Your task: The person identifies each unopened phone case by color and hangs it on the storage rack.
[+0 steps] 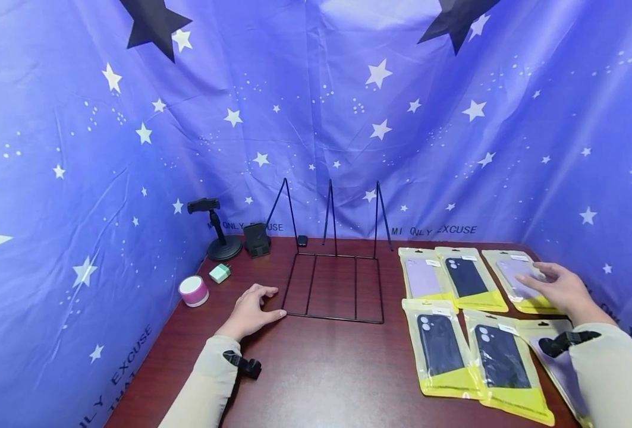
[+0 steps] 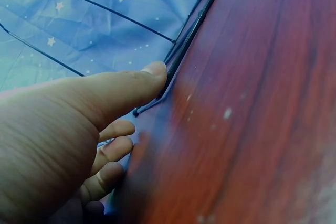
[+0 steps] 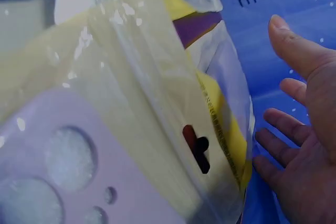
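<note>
A black wire rack (image 1: 334, 318) stands in the middle of the table with three upright prongs at its back. My left hand (image 1: 251, 312) is at its front left corner, thumb tip right at the wire (image 2: 197, 27) and fingers loosely bent. On the right, several bagged phone cases lie in two rows. My right hand (image 1: 562, 288), fingers spread, hovers over the bagged lilac case (image 1: 511, 276) at the far right of the back row. Another bagged lilac case (image 1: 564, 371) is partly hidden under my right wrist; bagged black cases (image 1: 465, 276) lie among them.
Along the left side are a pink and white round tub (image 1: 194, 291), a pale green charger plug (image 1: 220, 273), a black phone stand (image 1: 223, 246) and a smaller black holder (image 1: 257, 239). A blue star-printed curtain (image 1: 305, 119) surrounds the table.
</note>
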### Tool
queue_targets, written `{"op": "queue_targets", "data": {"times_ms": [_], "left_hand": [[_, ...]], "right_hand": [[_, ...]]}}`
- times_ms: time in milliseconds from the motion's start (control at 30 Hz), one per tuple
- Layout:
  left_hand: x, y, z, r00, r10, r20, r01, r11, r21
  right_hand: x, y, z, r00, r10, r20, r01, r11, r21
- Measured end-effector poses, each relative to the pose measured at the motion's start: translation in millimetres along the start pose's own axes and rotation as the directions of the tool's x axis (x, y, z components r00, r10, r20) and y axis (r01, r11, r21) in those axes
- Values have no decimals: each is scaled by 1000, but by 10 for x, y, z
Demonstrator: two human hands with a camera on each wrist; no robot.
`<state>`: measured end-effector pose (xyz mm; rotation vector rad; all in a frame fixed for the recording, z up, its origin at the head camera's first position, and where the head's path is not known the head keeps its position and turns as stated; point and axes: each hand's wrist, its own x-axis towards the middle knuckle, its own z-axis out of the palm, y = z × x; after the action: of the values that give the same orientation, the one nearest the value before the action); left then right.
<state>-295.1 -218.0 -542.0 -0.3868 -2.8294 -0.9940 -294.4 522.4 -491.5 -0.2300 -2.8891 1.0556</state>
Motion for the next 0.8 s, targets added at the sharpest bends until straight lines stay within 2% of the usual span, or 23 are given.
{"op": "queue_targets", "data": {"times_ms": [233, 600, 800], "left_hand": [[-2, -19, 31, 1000, -2, -12, 2, 1000, -2], [-27, -12, 27, 1000, 5, -29, -5, 1000, 6], [-20, -8, 29, 999, 17, -35, -17, 1000, 6]], "right_hand": [[84, 160, 0, 998, 60, 25, -58, 995, -78], [169, 176, 25, 999, 45, 2, -44, 997, -65], [182, 184, 34, 998, 64, -12, -65, 995, -79]]}}
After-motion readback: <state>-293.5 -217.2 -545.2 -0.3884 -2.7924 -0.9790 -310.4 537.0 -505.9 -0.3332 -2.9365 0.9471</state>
